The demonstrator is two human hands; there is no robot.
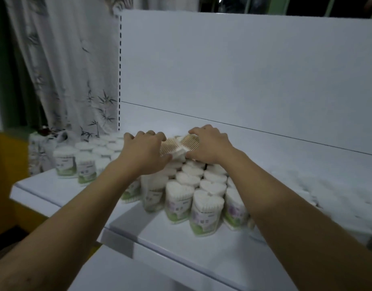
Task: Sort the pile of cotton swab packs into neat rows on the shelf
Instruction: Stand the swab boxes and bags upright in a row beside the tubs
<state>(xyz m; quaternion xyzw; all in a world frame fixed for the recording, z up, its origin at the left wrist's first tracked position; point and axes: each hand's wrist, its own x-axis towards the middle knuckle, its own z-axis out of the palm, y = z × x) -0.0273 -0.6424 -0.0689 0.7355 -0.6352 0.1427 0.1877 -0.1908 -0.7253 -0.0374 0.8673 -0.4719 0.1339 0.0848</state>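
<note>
Several heart-shaped cotton swab packs (208, 208) stand upright in tight rows on the white shelf (170, 238), with white tips up and green or purple labels. Behind them, my left hand (144, 152) grips a pack lying on its side (170, 147), its wooden sticks showing. My right hand (208, 143) grips a second lying pack (190, 141) right next to it. Both packs sit on top of the back rows. Another group of upright packs (84, 158) stands at the shelf's left end.
The shelf's white back panel (243, 70) rises just behind my hands. A patterned curtain (65, 70) hangs to the left. Bare shelf surface (306, 164) stretches to the right of the packs. The shelf's front edge runs below my forearms.
</note>
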